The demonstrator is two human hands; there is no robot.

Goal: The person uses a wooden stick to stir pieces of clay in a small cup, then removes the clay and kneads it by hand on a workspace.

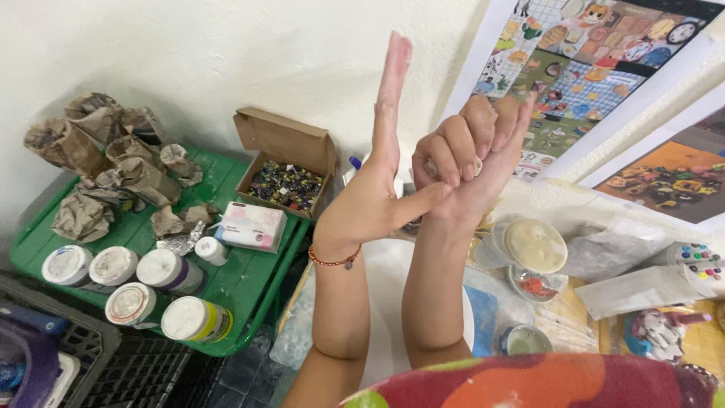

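Observation:
Both my forearms are raised in front of the white wall. My left hand (374, 193), with a red cord bracelet (333, 261) on its wrist, is held flat with the fingers straight up and together, dusted with pale residue. Its thumb points right and touches my right hand (468, 162). My right hand is curled into a fist, and a small pale lump (433, 168) shows between its fingers. Most of the lump is hidden.
A green plastic table (249, 283) at left carries crumpled brown paper (106, 162), several white-lidded jars (124, 283), a pink-and-white packet (251, 225) and an open cardboard box (287, 162) of small colourful pieces. Lidded cups (535, 245), a paint palette (698, 261) and plastic bags lie at right. Posters lean on the wall.

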